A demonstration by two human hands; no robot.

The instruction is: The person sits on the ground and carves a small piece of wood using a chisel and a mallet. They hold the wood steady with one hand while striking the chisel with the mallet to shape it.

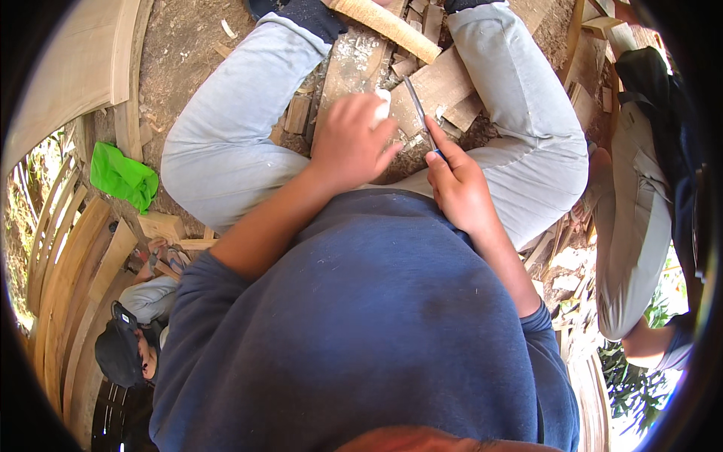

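Observation:
My right hand (458,184) is closed round the handle of a slim metal tool (416,102). A bit of blue shows at its grip, and the long narrow blade points away from me; chisel or file, I cannot tell. To its left, my left hand (352,143) hovers over my lap, smeared by motion, its thumb apart from the fingers. A small white piece (382,105) shows beside its fingertips; whether the hand holds it is unclear. Beyond both hands, wooden boards (444,79) strewn with pale shavings lie between my bent legs.
A rounded length of pale wood (388,29) lies across the far boards. Green cloth (124,177) rests at the left, near curved wooden ribs (75,279). One person in a dark cap (120,346) is at lower left; another person's grey-trousered leg (636,218) stands at right.

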